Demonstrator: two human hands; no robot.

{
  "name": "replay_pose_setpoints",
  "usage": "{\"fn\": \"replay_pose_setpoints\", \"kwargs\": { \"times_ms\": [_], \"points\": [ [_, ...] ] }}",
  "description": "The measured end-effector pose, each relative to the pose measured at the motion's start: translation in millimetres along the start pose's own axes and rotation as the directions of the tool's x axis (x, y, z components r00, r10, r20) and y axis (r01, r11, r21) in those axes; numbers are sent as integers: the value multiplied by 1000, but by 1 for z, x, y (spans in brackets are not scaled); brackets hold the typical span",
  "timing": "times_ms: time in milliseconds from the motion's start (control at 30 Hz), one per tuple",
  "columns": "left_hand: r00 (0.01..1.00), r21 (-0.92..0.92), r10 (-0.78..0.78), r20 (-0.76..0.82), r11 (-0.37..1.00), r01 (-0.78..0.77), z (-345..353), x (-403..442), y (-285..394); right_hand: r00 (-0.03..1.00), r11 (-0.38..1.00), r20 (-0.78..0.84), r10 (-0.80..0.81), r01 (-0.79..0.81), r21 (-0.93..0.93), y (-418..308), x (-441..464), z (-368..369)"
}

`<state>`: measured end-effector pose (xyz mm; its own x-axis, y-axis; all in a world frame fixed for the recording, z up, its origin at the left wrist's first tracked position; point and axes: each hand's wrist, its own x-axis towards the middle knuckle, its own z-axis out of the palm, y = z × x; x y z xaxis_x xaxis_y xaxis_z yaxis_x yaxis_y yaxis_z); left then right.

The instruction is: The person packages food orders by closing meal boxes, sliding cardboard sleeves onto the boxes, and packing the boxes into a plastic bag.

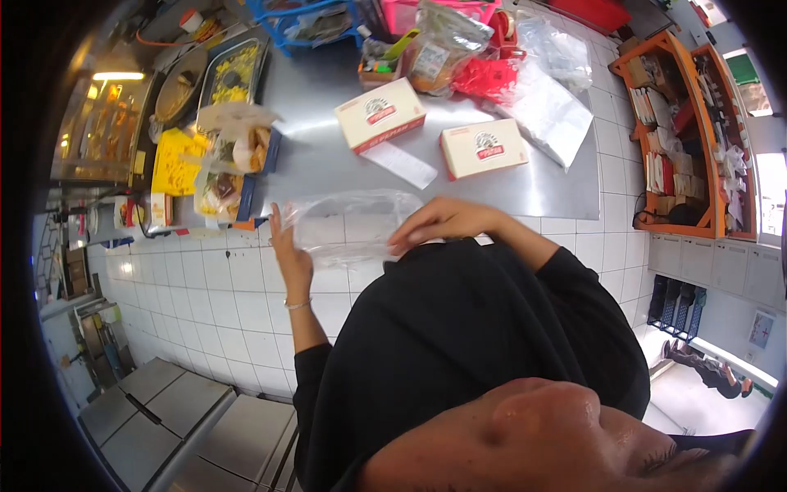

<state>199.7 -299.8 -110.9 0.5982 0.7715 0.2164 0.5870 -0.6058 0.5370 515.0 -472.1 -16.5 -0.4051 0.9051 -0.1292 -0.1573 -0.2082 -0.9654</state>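
A clear plastic bag (352, 232) is stretched wide between my two hands, its mouth spread at the front edge of the steel table. My left hand (288, 252) holds the bag's left side, fingers pointing up along the film. On the right side, my right hand (443, 221) grips the bag with bent fingers. Two cream-and-red cardboard boxes, a left box (380, 116) and a right box (484, 148), lie on the table beyond the bag. Between them and the bag is a white paper slip (400, 165), partly under the left box.
Packed food in bags and a blue box (261, 168) stand at the table's left. Behind are a blue basket (305, 23), a filled bag (443, 53), a red bag (485, 79) and white plastic bags (548, 115). An orange shelf (684, 135) stands right; a person (713, 373) is farther off.
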Motion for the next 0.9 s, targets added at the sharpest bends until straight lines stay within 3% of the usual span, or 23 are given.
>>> {"fn": "replay_pose_setpoints", "kwargs": {
  "times_ms": [33, 67, 100, 133, 167, 200, 233, 300, 333, 367, 400, 467, 533, 567, 600, 633, 667, 800, 867, 900],
  "points": [
    [996, -154, 37, -85, 987, -50, -13, 18, 38, 980, 992, -169, -107, 116, 46, 4, -20, -32],
    [999, -244, 41, 2, 969, -39, -18, 31, 54, 921, 969, -336, -197, 235, 77, 15, -40, -75],
    [995, -330, 48, 91, 944, -15, -20, 41, 66, 792, 974, -569, -223, 196, -109, 26, -58, -131],
    [983, -410, 59, 174, 912, 17, -19, 50, 79, 522, 957, -806, -280, 85, -277, 20, -69, -167],
    [967, -442, 107, 231, 897, 6, -12, 67, 100, 348, 844, -850, -396, -226, -486, 34, -89, -214],
    [928, -514, 70, 366, 847, 138, -10, 87, 141, 207, 644, -756, -621, -416, -642, 63, -108, -268],
    [866, -557, 48, 497, 783, 277, -6, 108, 187, 219, 493, -676, -703, -535, -686, 71, -125, -300],
    [773, -590, 257, 580, 787, 180, 21, 146, 248, 159, 464, -726, -670, -674, -575, 80, -130, -331],
    [772, -586, 411, 484, 808, -63, 50, 162, 263, 153, 457, -752, -641, -711, -534, 80, -130, -337],
    [725, -553, 565, 393, 775, -305, 85, 177, 272, 221, 486, -760, -611, -654, -580, 89, -134, -352],
    [711, -512, 566, 417, 793, -331, 118, 193, 282, 290, 513, -758, -584, -592, -622, 98, -138, -368],
    [681, -345, 480, 554, 876, -337, 182, 224, 299, 231, 699, -813, -535, -420, -579, 79, -145, -366],
    [658, -183, 357, 663, 930, -320, 232, 245, 313, 201, 858, -871, -448, -177, -482, 64, -157, -360],
    [655, -156, 336, 677, 935, -318, 250, 252, 320, 217, 933, -908, -359, 47, -358, 68, -165, -365],
    [652, -130, 317, 689, 939, -319, 268, 258, 320, 278, 926, -901, -334, 278, -257, 69, -176, -366],
    [655, -130, 323, 683, 937, -325, 286, 261, 312, 306, 835, -911, -277, 546, -70, 69, -191, -367],
    [657, -131, 327, 679, 935, -330, 306, 261, 297, 348, 648, -909, -228, 751, 125, 64, -206, -367],
    [667, -61, 229, 709, 962, -266, 328, 255, 277, 228, 702, -957, -179, 711, 38, 54, -255, -380],
    [681, -79, 241, 692, 962, -261, 330, 253, 275, -85, 600, -979, -186, 780, -181, 72, -279, -394],
    [690, -86, 243, 681, 963, -254, 328, 252, 275, -266, 694, -942, -206, 639, -332, 62, -290, -388]
  ]
}}
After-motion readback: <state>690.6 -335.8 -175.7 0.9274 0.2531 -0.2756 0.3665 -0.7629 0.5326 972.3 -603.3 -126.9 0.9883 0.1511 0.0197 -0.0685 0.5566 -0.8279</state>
